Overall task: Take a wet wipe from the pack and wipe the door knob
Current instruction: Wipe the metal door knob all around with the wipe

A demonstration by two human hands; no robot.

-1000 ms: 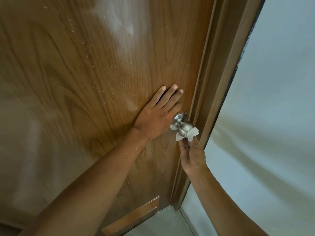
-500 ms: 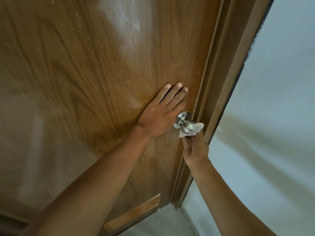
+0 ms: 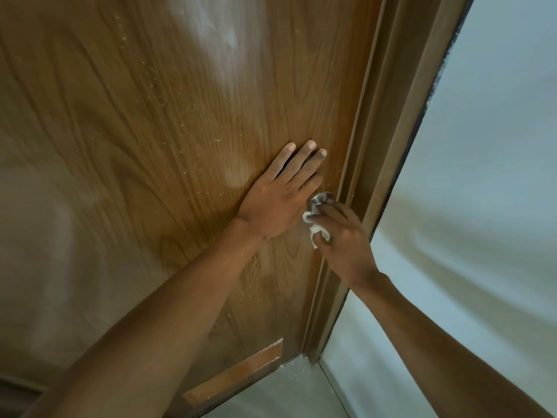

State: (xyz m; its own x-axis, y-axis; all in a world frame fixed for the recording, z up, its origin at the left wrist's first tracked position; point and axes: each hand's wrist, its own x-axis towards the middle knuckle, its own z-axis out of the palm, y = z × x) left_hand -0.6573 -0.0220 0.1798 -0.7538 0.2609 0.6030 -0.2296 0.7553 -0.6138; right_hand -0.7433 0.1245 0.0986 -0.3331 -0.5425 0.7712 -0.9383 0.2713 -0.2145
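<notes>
A silver door knob (image 3: pixel 320 198) sticks out of the brown wooden door (image 3: pixel 168 140) near its right edge; only its round base plate shows. My right hand (image 3: pixel 343 239) wraps over the knob from the front with a crumpled white wet wipe (image 3: pixel 316 228) bunched between fingers and knob. My left hand (image 3: pixel 280 194) lies flat against the door just left of the knob, fingers straight and pointing up. The pack of wipes is out of view.
The brown door frame (image 3: pixel 388 140) runs diagonally right of the knob. A pale wall (image 3: pixel 482 191) fills the right side. Light floor tile (image 3: pixel 289 390) shows at the bottom, below a lighter patch (image 3: pixel 238 372) on the door.
My right hand has turned from under the knob to over its front, covering it and bunching the wipe at the lower left. My left hand stays flat on the door.
</notes>
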